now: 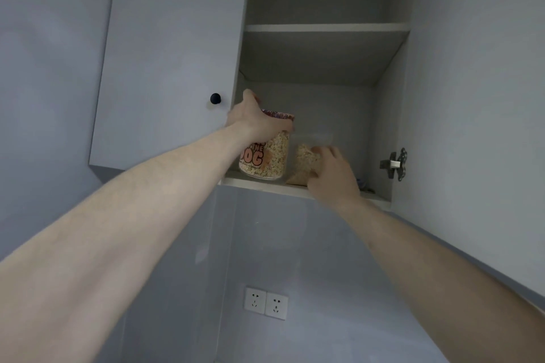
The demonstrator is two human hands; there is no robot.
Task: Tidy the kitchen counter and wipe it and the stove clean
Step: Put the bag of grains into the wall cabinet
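I look up into an open wall cupboard (321, 27). A clear jar of oats (269, 160) with a red-lettered label stands at the left of the bottom shelf (265, 184). My left hand (256, 118) grips it around the top. Right beside the jar lies a clear plastic bag of oats (303, 160), and my right hand (331, 174) holds it from the front, fingers curled over it. Jar and bag touch or nearly touch.
The upper shelves of the cupboard hold nothing visible. The closed left door carries a black knob (215, 98). The open right door shows a metal hinge (395, 163). A small dark item (364, 184) sits behind my right hand. A double wall socket (266, 303) is below on the tiles.
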